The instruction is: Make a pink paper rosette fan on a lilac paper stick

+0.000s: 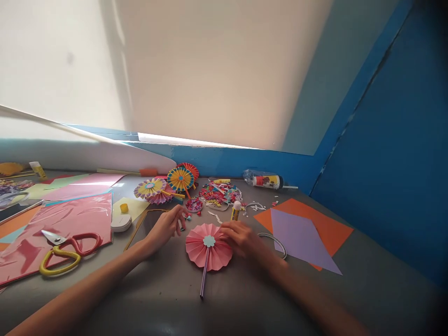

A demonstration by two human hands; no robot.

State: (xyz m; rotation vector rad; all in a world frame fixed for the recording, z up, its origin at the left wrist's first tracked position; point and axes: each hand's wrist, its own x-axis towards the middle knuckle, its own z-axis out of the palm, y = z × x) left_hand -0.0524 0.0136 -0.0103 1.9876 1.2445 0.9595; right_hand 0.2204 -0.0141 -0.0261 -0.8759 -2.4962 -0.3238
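A round pink pleated paper fan lies in front of me, with a pale blue flower-shaped piece at its centre. Its purple striped handle points down toward me. My right hand has its fingers bent over the fan's right edge, gripping it there. To the left of the fan, my left hand hovers with loosely curved fingers apart, close to small paper scraps. Just behind the right hand stands an uncapped glue stick.
Scissors rest on pink wrapped paper at left, beside a white case and yellow cap. Finished fans, a scrap pile and a glue bottle lie behind. Purple paper overlaps orange paper at right.
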